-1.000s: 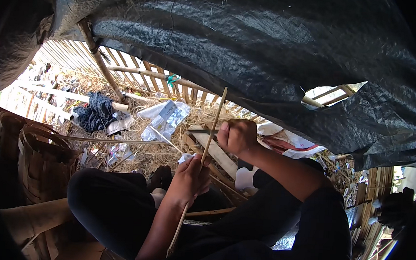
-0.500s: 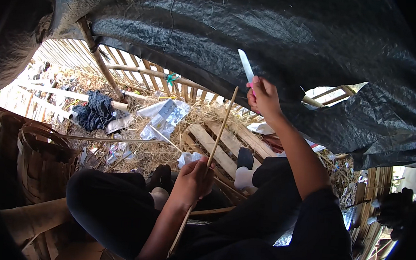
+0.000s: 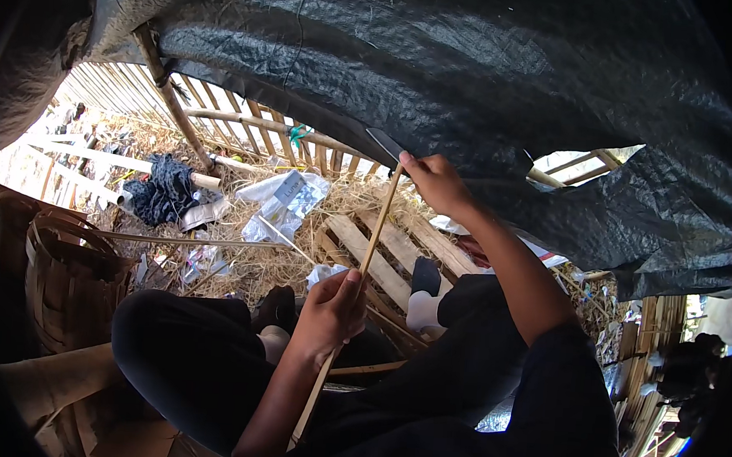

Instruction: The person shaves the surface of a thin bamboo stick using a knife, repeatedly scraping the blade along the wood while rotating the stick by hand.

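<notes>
A thin, pale bamboo stick (image 3: 380, 225) slants up and away from my lap. My left hand (image 3: 325, 314) is closed round its middle, the thumb along it. At the far tip, my right hand (image 3: 436, 184) grips a knife (image 3: 383, 144), whose blade points up and left beside the stick's end. The knife's handle is hidden in my fingers. Whether the edge touches the wood cannot be made out. Both my legs are bent beneath the stick, in dark trousers.
A black plastic sheet (image 3: 476, 76) hangs close beyond my right hand. Wooden slats (image 3: 369, 250) lie on straw-strewn ground by my feet. At left are a woven bamboo basket (image 3: 73, 286), a dark cloth (image 3: 163, 191) and a clear plastic bag (image 3: 288, 207).
My right hand has come down and left, bringing the knife from the air to the stick's far tip; its blade has tilted further left. My left hand keeps its hold, shifted slightly left.
</notes>
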`<action>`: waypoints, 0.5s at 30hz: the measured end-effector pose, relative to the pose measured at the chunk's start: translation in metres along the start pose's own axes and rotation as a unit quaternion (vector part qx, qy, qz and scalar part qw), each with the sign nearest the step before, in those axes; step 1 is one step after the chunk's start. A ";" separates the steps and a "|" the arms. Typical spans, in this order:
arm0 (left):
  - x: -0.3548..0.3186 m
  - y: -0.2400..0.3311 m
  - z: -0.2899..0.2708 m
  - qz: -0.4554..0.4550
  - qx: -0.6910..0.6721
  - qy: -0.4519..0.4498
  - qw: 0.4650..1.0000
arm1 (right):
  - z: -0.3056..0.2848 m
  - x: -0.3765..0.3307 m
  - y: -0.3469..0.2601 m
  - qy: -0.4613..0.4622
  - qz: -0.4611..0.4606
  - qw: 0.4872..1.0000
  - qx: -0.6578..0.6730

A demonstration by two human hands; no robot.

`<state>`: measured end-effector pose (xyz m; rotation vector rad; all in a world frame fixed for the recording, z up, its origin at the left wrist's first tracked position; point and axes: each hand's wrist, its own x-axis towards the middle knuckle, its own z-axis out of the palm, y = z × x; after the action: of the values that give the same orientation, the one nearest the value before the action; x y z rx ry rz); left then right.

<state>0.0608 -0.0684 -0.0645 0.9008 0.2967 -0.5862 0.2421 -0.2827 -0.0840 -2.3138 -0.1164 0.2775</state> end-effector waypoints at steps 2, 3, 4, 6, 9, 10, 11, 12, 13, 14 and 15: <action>-0.003 0.002 0.000 -0.006 -0.011 0.003 1.000 | 0.003 0.003 0.001 -0.009 0.003 1.000 0.012; -0.003 0.002 -0.001 -0.005 -0.011 0.003 1.000 | 0.003 0.002 0.002 -0.013 -0.001 1.000 0.005; -0.004 0.000 -0.003 -0.006 -0.004 0.005 1.000 | 0.006 0.000 0.002 -0.017 -0.004 1.000 -0.001; -0.006 -0.001 -0.005 -0.006 0.004 0.005 1.000 | 0.012 -0.001 0.005 -0.012 -0.010 1.000 0.008; -0.006 -0.004 -0.005 -0.009 0.006 0.018 1.000 | 0.021 -0.004 0.014 -0.002 -0.012 1.000 0.026; -0.007 -0.004 -0.005 -0.009 0.014 0.017 1.000 | 0.022 -0.004 0.015 0.006 -0.011 0.999 0.034; -0.008 -0.004 -0.005 -0.009 0.022 0.016 1.000 | 0.023 -0.005 0.018 0.007 -0.011 0.999 0.034; -0.008 -0.004 -0.005 -0.010 0.023 0.015 1.000 | 0.022 -0.006 0.021 0.000 -0.008 0.999 0.040; -0.008 -0.004 -0.004 -0.010 0.028 0.015 0.999 | 0.021 -0.007 0.021 -0.007 -0.005 0.999 0.046; -0.008 -0.004 -0.003 -0.011 0.033 0.014 0.999 | 0.020 -0.008 0.021 -0.006 -0.005 0.999 0.046; -0.008 -0.005 -0.003 -0.011 0.033 0.013 0.999 | 0.020 -0.010 0.021 -0.007 -0.005 0.998 0.059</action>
<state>0.0514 -0.0650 -0.0655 0.9709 0.3131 -0.6077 0.2279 -0.2848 -0.1106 -2.1945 -0.1147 0.2882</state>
